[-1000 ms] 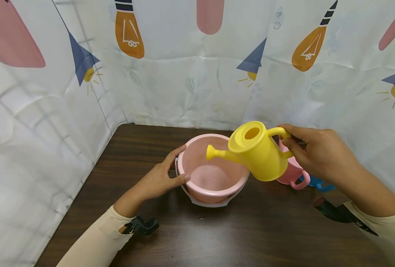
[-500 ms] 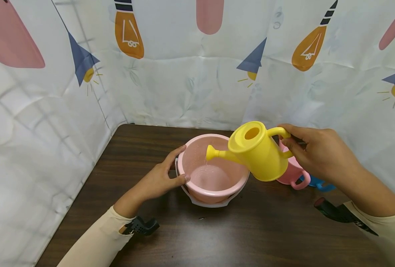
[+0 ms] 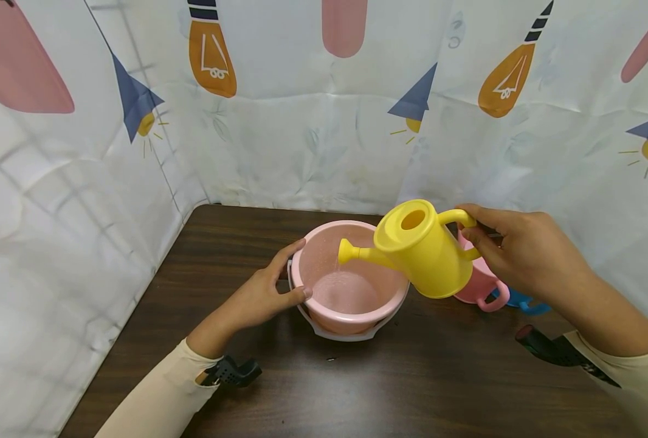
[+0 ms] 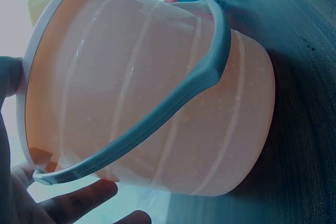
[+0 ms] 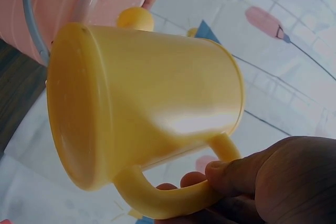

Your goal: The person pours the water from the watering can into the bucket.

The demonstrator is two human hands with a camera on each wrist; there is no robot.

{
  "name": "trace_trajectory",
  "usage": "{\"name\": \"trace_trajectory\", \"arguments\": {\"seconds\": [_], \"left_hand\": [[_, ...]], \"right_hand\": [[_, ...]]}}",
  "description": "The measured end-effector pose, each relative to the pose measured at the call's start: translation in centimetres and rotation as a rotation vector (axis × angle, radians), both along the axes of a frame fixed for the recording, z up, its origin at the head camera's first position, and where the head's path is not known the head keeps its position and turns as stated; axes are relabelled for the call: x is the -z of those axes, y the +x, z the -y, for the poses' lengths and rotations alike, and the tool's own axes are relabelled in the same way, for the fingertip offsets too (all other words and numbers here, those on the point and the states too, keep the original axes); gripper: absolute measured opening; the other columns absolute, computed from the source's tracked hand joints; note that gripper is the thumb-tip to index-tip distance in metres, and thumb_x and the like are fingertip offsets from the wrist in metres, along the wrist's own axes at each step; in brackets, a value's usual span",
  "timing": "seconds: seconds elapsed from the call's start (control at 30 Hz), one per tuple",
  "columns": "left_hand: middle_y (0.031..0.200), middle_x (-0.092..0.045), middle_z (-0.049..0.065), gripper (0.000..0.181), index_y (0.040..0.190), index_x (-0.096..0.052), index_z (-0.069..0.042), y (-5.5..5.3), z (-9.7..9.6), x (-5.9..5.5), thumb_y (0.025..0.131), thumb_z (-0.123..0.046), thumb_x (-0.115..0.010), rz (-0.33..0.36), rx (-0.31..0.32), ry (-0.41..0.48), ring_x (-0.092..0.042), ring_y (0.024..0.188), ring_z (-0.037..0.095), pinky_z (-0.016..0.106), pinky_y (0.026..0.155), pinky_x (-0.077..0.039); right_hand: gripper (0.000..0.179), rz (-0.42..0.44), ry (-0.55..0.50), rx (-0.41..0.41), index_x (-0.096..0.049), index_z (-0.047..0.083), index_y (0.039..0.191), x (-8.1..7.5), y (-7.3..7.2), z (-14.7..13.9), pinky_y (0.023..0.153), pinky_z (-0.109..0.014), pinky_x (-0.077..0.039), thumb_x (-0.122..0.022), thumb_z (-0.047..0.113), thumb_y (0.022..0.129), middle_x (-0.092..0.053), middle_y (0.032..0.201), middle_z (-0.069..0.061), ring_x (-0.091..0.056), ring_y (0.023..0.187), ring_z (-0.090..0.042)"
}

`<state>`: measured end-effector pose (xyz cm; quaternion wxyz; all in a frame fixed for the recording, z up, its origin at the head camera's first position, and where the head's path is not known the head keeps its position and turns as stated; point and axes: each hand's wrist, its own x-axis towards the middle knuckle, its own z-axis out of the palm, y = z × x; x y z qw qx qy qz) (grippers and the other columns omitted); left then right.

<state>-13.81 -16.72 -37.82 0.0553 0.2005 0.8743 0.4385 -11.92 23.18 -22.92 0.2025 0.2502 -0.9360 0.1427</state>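
A pink bucket [image 3: 324, 246] with a pale grey handle [image 4: 173, 116] stands on the dark wooden table [image 3: 236, 243]. My left hand [image 3: 266, 292] holds its left rim, thumb over the edge. My right hand [image 3: 512, 246] grips the handle of a yellow watering can [image 3: 428, 249], tilted with its spout [image 3: 348, 250] over the bucket. A thin stream of water falls from the spout into the water [image 3: 351, 292] in the bucket. In the right wrist view the yellow watering can [image 5: 142, 108] fills the frame, my fingers [image 5: 226, 174] curled round its handle.
A pink cup [image 3: 479, 283] and a blue one [image 3: 521, 299] stand behind the watering can at the right. Printed white curtains [image 3: 313, 134] wall the table at the back and on both sides. Black wrist mounts [image 3: 231, 371] sit on both sleeves.
The hands, bucket and can have stayed in place. Water keeps running from the spout into the bucket.
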Motion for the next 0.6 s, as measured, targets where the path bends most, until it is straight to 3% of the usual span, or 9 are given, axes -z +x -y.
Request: {"name": "trace_trajectory", "arguments": {"seconds": [0.2,0.6], "left_hand": [[0.143,-0.058,0.012,0.088,0.163,-0.019,-0.039,-0.2,0.09,0.21,0.093,-0.047,-0.072,0.011,0.022,0.03,-0.058,0.127,0.028,0.059,0.101,-0.043],[0.146,-0.055,0.014,0.088,0.162,-0.019,-0.04,-0.08,0.01,0.08,0.092,-0.049,-0.072,0.001,0.012,0.012,-0.057,0.128,0.031,0.059,0.101,-0.044]], "right_hand": [[0.036,-0.011,-0.01,-0.016,-0.071,0.009,0.129,-0.02,-0.07,0.03,0.046,-0.026,-0.041,-0.072,0.005,0.094,-0.075,0.091,-0.005,-0.057,0.06,-0.013],[0.036,-0.01,0.002,-0.01,-0.071,0.009,0.13,-0.07,-0.01,0.01,0.044,-0.026,-0.037,-0.073,0.006,0.094,-0.074,0.09,-0.004,-0.046,0.052,-0.01]]}}
